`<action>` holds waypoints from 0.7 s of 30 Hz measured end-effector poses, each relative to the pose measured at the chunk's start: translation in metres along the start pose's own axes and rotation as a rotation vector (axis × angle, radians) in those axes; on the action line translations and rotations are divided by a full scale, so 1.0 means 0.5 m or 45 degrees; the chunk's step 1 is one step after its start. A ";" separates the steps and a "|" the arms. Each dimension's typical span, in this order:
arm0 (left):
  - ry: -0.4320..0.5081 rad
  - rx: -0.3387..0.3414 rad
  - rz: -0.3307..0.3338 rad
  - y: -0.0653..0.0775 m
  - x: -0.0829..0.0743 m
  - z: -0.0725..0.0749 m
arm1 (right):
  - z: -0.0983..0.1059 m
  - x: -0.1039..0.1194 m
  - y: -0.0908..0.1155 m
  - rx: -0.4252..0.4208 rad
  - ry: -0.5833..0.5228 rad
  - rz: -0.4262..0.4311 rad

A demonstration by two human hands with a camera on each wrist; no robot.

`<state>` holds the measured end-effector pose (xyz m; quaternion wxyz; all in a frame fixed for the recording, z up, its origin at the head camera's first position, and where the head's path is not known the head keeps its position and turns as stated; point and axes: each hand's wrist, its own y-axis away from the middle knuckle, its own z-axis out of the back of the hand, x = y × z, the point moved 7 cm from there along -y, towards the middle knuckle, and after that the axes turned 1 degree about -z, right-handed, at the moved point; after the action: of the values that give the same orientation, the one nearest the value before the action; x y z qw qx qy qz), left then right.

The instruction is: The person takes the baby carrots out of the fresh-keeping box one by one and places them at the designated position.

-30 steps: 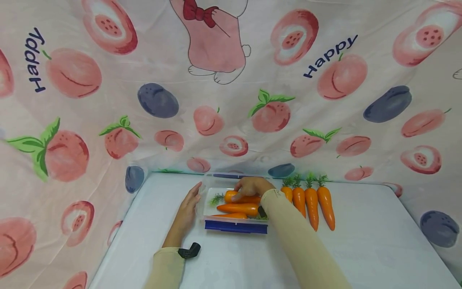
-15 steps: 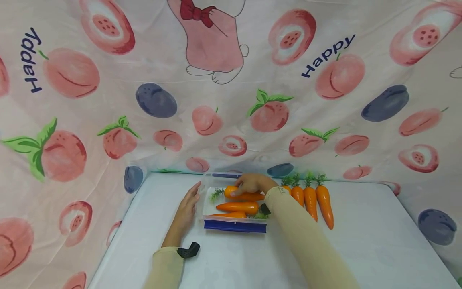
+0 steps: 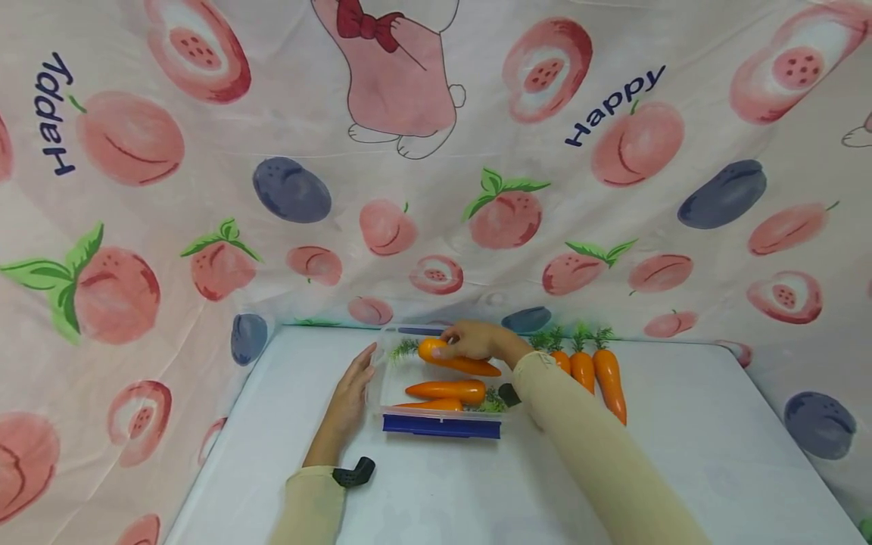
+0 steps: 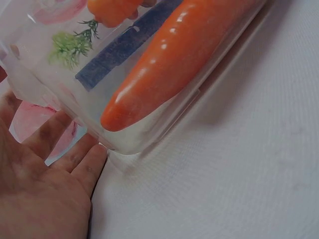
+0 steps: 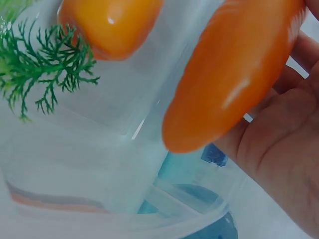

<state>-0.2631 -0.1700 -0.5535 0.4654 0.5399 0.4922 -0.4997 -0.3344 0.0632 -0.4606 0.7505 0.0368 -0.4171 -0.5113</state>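
Note:
A clear plastic box (image 3: 393, 390) with blue side clips stands on the white table. My right hand (image 3: 480, 340) grips a toy carrot (image 3: 470, 365) over the box's far side, its green top pointing left. In the right wrist view that carrot (image 5: 234, 79) slants along the box wall, the palm beside it. Two more carrots lie inside toward the near side, a middle one (image 3: 450, 391) and a near one (image 3: 436, 406). My left hand (image 3: 349, 397) rests with straight fingers against the box's left wall; in the left wrist view its fingertips (image 4: 97, 152) meet the box corner.
To the right of the box several more carrots (image 3: 608, 378) lie in a row, partly behind my right sleeve (image 3: 586, 431). A fruit-print cloth (image 3: 436, 227) hangs behind the table (image 3: 715, 454) and along its sides.
My right hand has moved back toward the box's far wall with the carrot, widening the gap to the middle carrot. The left hand keeps its place at the box.

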 end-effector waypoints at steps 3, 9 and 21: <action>0.002 0.000 -0.002 0.000 0.001 0.000 | 0.004 0.006 0.010 -0.015 -0.015 0.019; 0.009 0.011 0.001 0.000 0.003 0.000 | 0.015 0.011 0.024 -0.041 -0.086 0.066; 0.027 0.049 -0.044 0.000 -0.003 -0.003 | 0.037 -0.010 0.056 -0.051 -0.166 0.147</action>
<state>-0.2629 -0.1686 -0.5519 0.4410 0.5455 0.4965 -0.5113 -0.3269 0.0875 -0.4383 0.7505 -0.0357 -0.4562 -0.4768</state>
